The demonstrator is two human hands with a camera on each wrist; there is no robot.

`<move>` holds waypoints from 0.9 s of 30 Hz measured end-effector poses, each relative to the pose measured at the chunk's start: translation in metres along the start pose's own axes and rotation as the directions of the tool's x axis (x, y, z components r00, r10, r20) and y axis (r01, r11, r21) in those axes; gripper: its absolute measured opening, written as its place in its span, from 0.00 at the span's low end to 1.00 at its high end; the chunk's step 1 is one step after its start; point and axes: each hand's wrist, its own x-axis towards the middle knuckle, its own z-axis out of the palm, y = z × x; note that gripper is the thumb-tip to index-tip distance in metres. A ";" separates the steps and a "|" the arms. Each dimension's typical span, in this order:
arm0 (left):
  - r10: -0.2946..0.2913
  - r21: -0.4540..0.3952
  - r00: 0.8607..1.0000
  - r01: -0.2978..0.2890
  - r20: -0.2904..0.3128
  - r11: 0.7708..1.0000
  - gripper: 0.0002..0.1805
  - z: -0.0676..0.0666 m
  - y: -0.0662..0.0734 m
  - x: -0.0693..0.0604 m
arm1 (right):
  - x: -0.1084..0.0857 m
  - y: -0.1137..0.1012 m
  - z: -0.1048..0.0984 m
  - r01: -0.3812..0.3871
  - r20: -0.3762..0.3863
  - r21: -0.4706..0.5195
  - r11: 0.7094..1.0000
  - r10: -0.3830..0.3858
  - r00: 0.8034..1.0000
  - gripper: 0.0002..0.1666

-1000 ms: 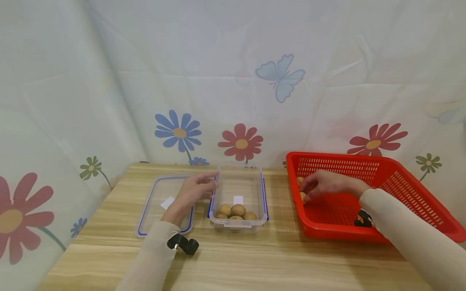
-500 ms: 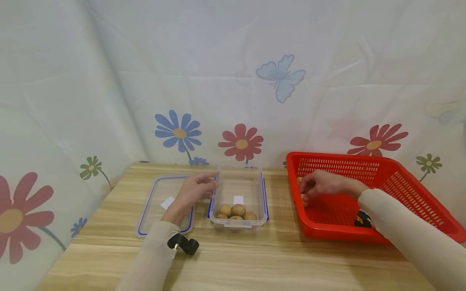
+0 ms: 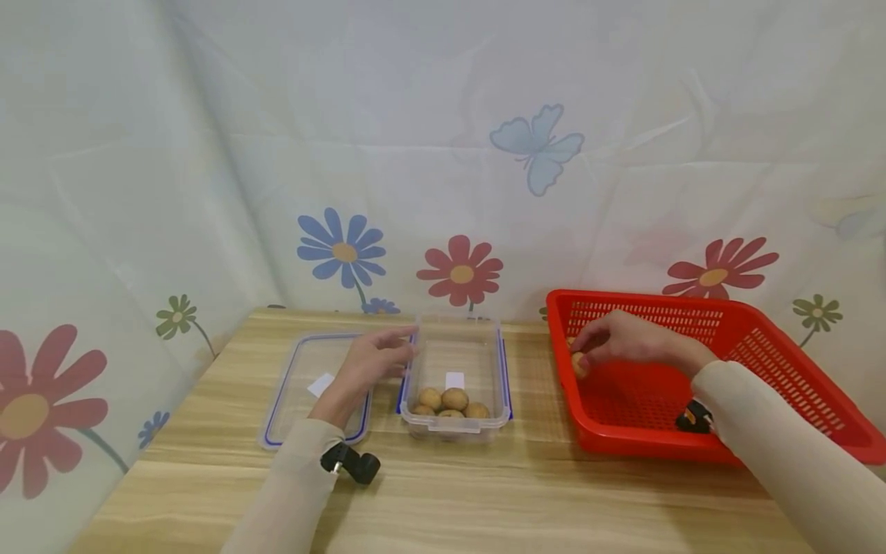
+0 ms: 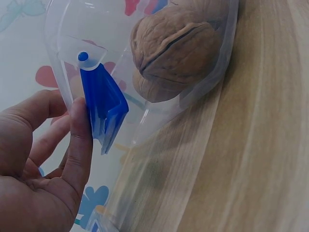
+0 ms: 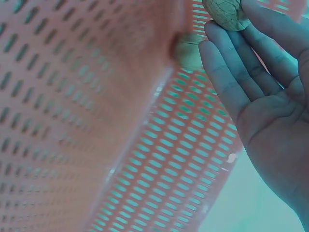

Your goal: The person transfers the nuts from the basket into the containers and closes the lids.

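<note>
My right hand (image 3: 626,337) is inside the red basket (image 3: 651,432), near its left wall. Its thumb and fingers pinch a walnut (image 5: 227,13). Another walnut (image 5: 188,52) lies in the basket just beyond the fingertips. A clear plastic box (image 3: 457,358) with raised sides stands mid-table, with several walnuts (image 3: 454,398) gathered at its near end. At the box's left side, my left hand (image 3: 370,365) touches the rim with loosely extended fingers, beside a hanging blue clip (image 4: 104,104).
Left of the box, partly under my left forearm, lies a clear lid (image 3: 291,404) with a blue seal. A small white label (image 3: 454,380) shows at the box. A flower-print curtain (image 3: 388,154) closes off the table's back and left.
My right hand has risen slightly inside the basket, bringing the walnut up in its fingers. My left hand stays at the box's side. The head view shifts very slightly.
</note>
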 end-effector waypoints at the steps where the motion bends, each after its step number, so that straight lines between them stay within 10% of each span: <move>1: -0.001 -0.001 1.000 0.001 0.001 1.000 0.26 0.000 0.000 0.000 | -0.002 -0.002 -0.002 0.003 -0.015 0.002 1.000 -0.003 1.000 0.21; 27: -0.011 0.010 1.000 0.011 0.009 1.000 0.26 0.000 -0.001 0.000 | -0.038 -0.073 -0.036 0.038 -0.264 0.024 0.999 -0.030 0.964 0.28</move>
